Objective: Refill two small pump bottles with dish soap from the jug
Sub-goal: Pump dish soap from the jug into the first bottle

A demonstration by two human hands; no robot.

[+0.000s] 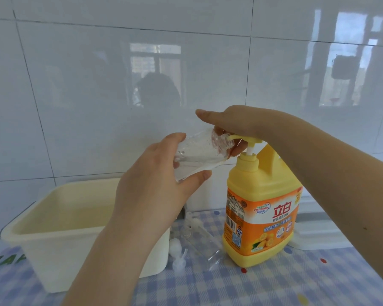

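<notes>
The left hand (157,180) is gripping a clear small bottle (199,149), tipped with its mouth at the spout of the yellow jug (261,208) standing on the desk (318,283). The right hand (237,122) is lying flat on the pump head (245,139), fingers straight, pressing. I think soap is going in; next, more slow pushes.

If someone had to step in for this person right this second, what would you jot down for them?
Left hand grips a clear small bottle, tilted with its mouth at the nozzle of the jug's pump.
Right hand presses down on that pump; the yellow jug stands upright on the checked cloth.
A second clear bottle lies on the cloth beside the cream tub, a loose pump top next to it.
Done: bottles opened, first fill under way.
Left: finish it, fill the second, refit pumps.
</notes>
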